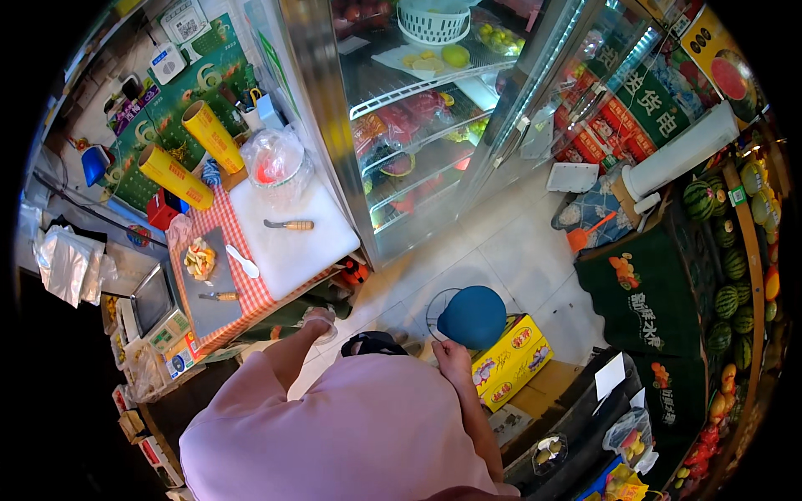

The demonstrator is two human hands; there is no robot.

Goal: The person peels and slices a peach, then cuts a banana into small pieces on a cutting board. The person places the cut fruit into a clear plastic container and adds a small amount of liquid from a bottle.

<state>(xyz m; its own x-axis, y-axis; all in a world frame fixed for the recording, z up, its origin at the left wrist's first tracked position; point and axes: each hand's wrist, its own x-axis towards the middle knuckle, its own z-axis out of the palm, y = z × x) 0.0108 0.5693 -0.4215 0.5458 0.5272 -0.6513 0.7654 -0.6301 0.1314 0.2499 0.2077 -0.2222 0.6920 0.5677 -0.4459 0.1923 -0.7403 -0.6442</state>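
Note:
A round blue stool (473, 318) with a thin metal ring stands on the tiled floor in front of me. At its near edge is my right hand (454, 361), fingers curled against the rim and closed on it. My left hand (319, 323) hangs low beside the counter's near corner. Something clear, like a thin plastic glove or bag, shows around its fingers, whose pose is not plain. On the counter a wooden-handled knife (289, 225) lies on a white cutting board (322, 213). A second knife (219, 296) lies with cut peelings (200, 260) on a grey board (190, 307).
Ahead, a glass-doored fridge (439, 96) holds fruit and a white basket (433, 25). A yellow carton (514, 361) sits beside the stool. Watermelons (727, 301) fill the right-hand rack. Yellow film rolls (177, 177) and a bagged bowl (276, 163) stand on the counter.

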